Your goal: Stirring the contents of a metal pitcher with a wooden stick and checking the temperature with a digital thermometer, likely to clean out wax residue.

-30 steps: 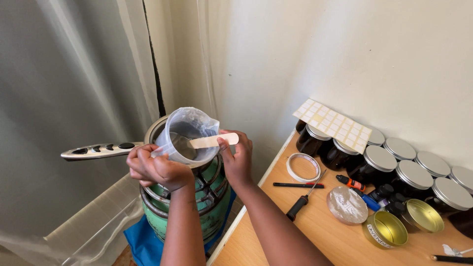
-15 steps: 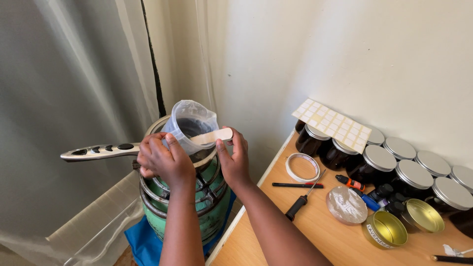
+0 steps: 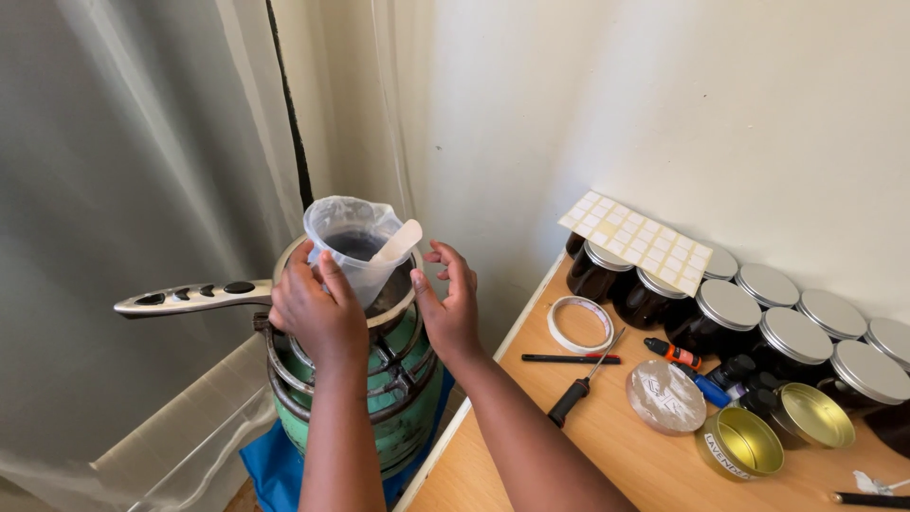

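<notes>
The fingers (image 3: 327, 275) of the left hand (image 3: 322, 318) are wrapped around the near side of a clear plastic cup (image 3: 353, 245), clamped on its wall. The right hand (image 3: 450, 308) stands just beside the cup with fingers spread apart, holding nothing. A pale flat stick (image 3: 396, 244) leans out of the cup, which has dark stuff in it. The cup sits in a metal pan (image 3: 403, 308) with a long handle (image 3: 190, 297) pointing left, on top of a green gas stove (image 3: 398, 389) just off the left edge of the bench (image 3: 607, 446). Along the far edge of the bench stand dark jars (image 3: 725, 308) with silver lids, a sheet of labels (image 3: 637, 239) leaning on them. Nearer lie a tape roll (image 3: 580, 324), a screwdriver (image 3: 573, 396) and two open gold tins (image 3: 741, 443).
</notes>
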